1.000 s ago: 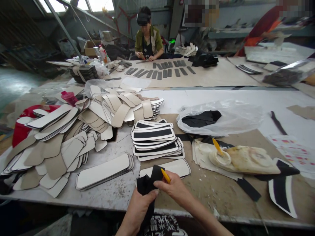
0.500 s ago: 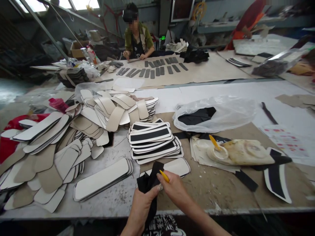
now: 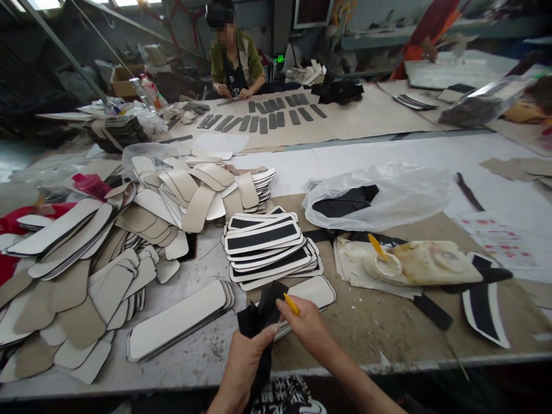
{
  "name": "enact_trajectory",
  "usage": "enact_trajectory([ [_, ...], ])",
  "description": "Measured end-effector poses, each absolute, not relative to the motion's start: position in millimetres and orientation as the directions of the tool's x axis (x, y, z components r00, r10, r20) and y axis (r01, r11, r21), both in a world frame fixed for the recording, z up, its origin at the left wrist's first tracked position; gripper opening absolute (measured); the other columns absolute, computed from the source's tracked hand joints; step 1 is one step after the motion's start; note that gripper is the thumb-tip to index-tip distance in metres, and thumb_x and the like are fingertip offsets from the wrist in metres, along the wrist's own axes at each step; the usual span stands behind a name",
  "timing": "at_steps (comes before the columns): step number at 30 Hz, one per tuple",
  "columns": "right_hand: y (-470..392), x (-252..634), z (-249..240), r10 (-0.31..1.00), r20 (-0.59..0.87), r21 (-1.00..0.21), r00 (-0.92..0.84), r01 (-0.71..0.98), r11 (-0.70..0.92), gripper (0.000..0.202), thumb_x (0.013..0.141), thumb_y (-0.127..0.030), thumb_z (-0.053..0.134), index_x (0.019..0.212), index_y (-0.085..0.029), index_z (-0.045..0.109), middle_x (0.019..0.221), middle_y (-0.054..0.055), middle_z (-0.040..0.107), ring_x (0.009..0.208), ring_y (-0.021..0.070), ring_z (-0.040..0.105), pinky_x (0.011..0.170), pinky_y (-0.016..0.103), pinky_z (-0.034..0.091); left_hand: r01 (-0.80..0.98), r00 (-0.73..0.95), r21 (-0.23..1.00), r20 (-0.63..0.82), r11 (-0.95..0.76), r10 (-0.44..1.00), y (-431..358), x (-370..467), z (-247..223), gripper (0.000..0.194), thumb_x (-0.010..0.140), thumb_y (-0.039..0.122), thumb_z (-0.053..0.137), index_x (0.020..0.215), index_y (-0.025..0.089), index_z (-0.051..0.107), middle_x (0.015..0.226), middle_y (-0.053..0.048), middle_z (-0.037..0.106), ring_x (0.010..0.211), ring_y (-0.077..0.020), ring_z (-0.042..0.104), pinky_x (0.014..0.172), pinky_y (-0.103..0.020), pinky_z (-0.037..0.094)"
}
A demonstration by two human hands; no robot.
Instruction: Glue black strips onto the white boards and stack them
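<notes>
At the table's front edge, my left hand is closed on a bunch of black fabric strips. Pinched in my right hand is a yellow pointed stick; its lower end is hidden by the fingers. Both hands nearly touch at the strips. Just behind them lies a small stack of long white panels, partly covered by the strips and the right hand. Farther back stands a pile of white panels with black centre strips. Left of my hands, more long white panels lie stacked.
Loose white and beige panels heap up at the left. A clear plastic bag holds black pieces. To the right sit a stained plastic container with another yellow stick and a black-centred panel. A co-worker sits across the table.
The view has shifted slightly. The black strips spread a little wider at the top in my left hand, while my right hand keeps its pinch on the yellow stick.
</notes>
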State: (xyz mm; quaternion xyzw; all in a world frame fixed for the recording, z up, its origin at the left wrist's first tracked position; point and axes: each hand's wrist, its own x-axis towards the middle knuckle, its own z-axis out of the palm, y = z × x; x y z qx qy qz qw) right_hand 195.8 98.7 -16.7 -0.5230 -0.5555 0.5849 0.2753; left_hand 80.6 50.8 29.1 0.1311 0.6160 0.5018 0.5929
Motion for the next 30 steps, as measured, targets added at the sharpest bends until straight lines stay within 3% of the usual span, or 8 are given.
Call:
enact_trajectory([
  [3,101.4,202.0,-21.6,0.934,-0.279,-0.939,-0.225,0.266,-0.216,0.041,0.082,-0.049,0.043,0.057,-0.017,0.051,0.053,-0.002,0.046,0.054,0.0118,0.042,0.054,0.024,0.03,-0.379,-0.249,0.767,-0.623,0.517,0.742,48.8,75.6,25.6,0.054,0.05,0.026,0.08,0.1,0.011,0.065,0.102,-0.011,0.066,0.105,-0.0295,0.056,0.101,-0.039,0.037],
  [7,106.8,216.2,-22.7,0.957,-0.261,-0.955,-0.123,0.181,-0.237,0.039,0.08,-0.05,0.047,0.056,-0.02,0.039,0.052,-0.006,0.034,0.05,0.0099,0.032,0.049,0.024,0.027,-0.323,-0.191,0.717,-0.689,0.618,0.699,35.8,67.2,19.0,0.059,0.047,0.028,0.082,0.101,0.011,0.064,0.097,-0.011,0.068,0.098,-0.0312,0.059,0.092,-0.039,0.044],
  [12,105.1,236.0,-19.0,0.946,-0.292,-0.942,-0.137,0.213,-0.26,0.04,0.076,-0.051,0.051,0.055,-0.021,0.036,0.051,-0.006,0.033,0.05,0.0098,0.031,0.049,0.024,0.028,-0.356,-0.178,0.715,-0.684,0.602,0.707,11.7,55.4,12.8,0.069,0.043,0.028,0.084,0.106,0.014,0.061,0.103,-0.009,0.066,0.103,-0.0289,0.056,0.092,-0.033,0.042],
  [17,100.0,248.2,-22.7,0.929,-0.361,-0.904,-0.081,0.277,-0.327,0.042,0.072,-0.055,0.053,0.054,-0.021,0.037,0.048,-0.006,0.033,0.047,0.0095,0.031,0.046,0.024,0.028,-0.268,-0.162,0.61,-0.791,0.745,0.59,-15.0,39.1,8.0,0.054,0.044,0.04,0.083,0.087,0.011,0.065,0.069,-0.007,0.067,0.075,-0.0247,0.061,0.071,-0.031,0.047],
  [20,99.6,251.1,-25.9,0.921,-0.383,-0.888,-0.067,0.301,-0.347,0.043,0.069,-0.057,0.055,0.053,-0.021,0.039,0.047,-0.006,0.033,0.045,0.0093,0.031,0.044,0.024,0.028,-0.232,-0.265,0.612,-0.787,0.756,0.556,-30.4,33.4,3.7,0.053,0.041,0.043,0.084,0.08,0.012,0.064,0.065,-0.005,0.065,0.064,-0.0191,0.057,0.063,-0.027,0.045],
  [25,98.7,252.2,-26.7,0.935,-0.349,-0.882,-0.056,0.356,-0.308,0.044,0.065,-0.06,0.057,0.052,-0.021,0.041,0.047,-0.005,0.036,0.044,0.0099,0.033,0.044,0.025,0.03,-0.373,-0.336,0.524,-0.846,0.766,0.414,-44.5,33.1,0.8,0.049,0.041,0.042,0.084,0.073,0.011,0.065,0.065,-0.007,0.066,0.064,-0.0218,0.06,0.064,-0.03,0.048],
  [30,96.4,257.7,-31.5,0.922,-0.376,-0.875,-0.094,0.363,-0.32,0.041,0.068,-0.058,0.056,0.055,-0.02,0.046,0.049,-0.003,0.043,0.048,0.0117,0.04,0.047,0.025,0.035,-0.596,-0.346,0.477,-0.878,0.646,0.33,-35.3,31.9,4.7,0.054,0.051,0.034,0.081,0.097,0.012,0.064,0.088,-0.011,0.069,0.088,-0.0283,0.063,0.081,-0.036,0.051],
])
